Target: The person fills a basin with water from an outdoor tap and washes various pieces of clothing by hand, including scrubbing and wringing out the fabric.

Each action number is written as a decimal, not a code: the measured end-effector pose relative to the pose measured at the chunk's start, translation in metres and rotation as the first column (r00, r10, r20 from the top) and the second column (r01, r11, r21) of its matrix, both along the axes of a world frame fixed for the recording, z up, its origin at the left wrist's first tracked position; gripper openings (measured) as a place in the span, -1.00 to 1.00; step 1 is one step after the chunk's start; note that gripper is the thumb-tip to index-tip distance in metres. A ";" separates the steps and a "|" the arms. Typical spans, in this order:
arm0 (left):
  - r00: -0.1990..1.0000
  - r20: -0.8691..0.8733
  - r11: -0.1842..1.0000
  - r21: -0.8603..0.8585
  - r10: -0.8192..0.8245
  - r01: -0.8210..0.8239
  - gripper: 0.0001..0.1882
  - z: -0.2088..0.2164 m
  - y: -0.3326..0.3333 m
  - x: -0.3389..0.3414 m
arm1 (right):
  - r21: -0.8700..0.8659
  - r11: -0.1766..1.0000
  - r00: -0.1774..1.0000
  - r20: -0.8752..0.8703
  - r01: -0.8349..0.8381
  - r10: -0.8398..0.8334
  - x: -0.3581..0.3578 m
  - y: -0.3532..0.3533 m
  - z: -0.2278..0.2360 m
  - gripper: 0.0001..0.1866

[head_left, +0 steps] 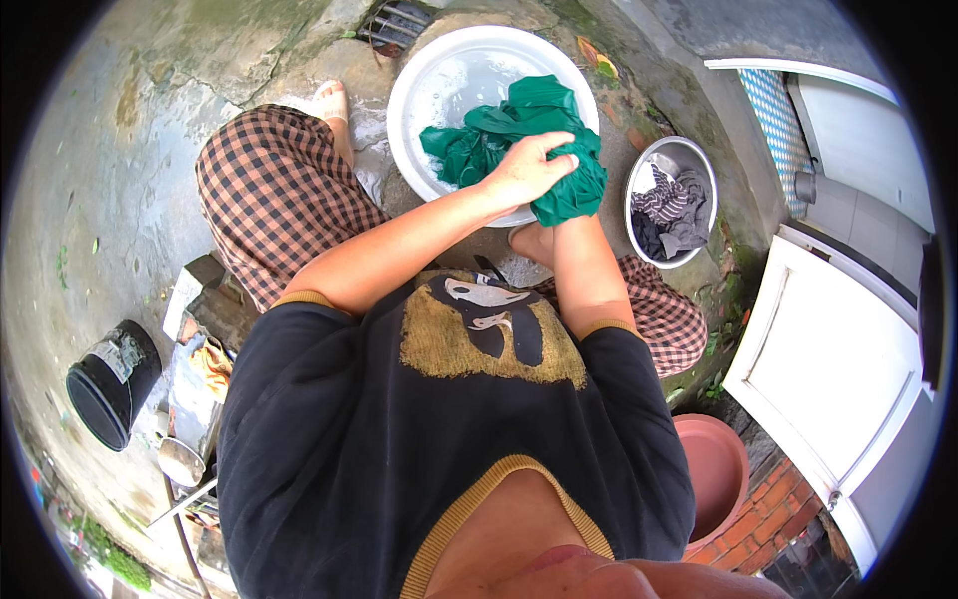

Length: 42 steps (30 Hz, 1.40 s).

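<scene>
A wet, bunched green cloth [499, 130] lies over the right side of a white basin [407, 150] with sudsy water in it. My left hand [531, 172] reaches across from the left and grips the cloth near the basin's near right rim, its fingers curled into the fabric. Folds of the same cloth drape over my right hand, so only the wrist and forearm [582, 262] show below it. What the right fingers do is hidden. Part of the cloth trails left into the water.
Right of the basin stands a metal bowl [632, 205] of dark and striped clothes. A drain grate [397, 25] lies beyond the basin. At left is a black bucket [115, 384]; lower right, a reddish tub [714, 469] and a white door [828, 349].
</scene>
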<state>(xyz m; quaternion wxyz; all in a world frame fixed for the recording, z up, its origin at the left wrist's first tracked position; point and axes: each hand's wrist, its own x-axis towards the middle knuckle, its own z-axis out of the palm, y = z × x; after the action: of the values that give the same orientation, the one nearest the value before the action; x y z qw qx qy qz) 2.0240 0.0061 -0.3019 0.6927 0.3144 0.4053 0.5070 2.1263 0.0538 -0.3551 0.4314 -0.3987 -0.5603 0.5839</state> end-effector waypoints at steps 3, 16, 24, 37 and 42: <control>0.769 -0.538 0.931 0.300 0.345 -0.208 -0.66 -0.044 0.005 -0.012 | 0.072 0.997 0.996 0.088 -0.002 -0.005 -0.004 0.006 0.003 -0.41; 0.969 0.234 0.995 -0.080 0.080 -0.063 -0.67 -0.039 0.023 -0.021 | 0.125 0.984 0.941 0.328 -0.130 0.082 0.000 0.012 0.001 -0.47; 0.992 -0.074 0.969 0.214 -0.107 0.121 -0.68 -0.018 0.004 0.004 | -0.218 0.967 0.984 -0.148 -0.134 0.103 -0.003 0.005 -0.020 -0.51; 0.347 -0.907 0.925 0.321 0.239 0.203 -0.72 -0.037 0.041 -0.053 | -0.474 0.880 0.997 0.076 0.035 0.001 0.033 0.038 -0.065 -0.76; 0.043 -0.999 0.989 0.029 0.023 0.148 -0.69 -0.097 0.046 -0.097 | -0.484 0.635 -0.043 0.814 -0.602 0.579 0.023 0.067 -0.010 -0.69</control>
<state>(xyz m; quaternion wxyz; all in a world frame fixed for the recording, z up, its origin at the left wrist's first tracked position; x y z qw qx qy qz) 1.9266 0.0518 -0.3992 0.2214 0.6368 0.7246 0.1428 2.1492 0.1204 -0.3652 -0.2732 -0.3722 -0.8149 0.3504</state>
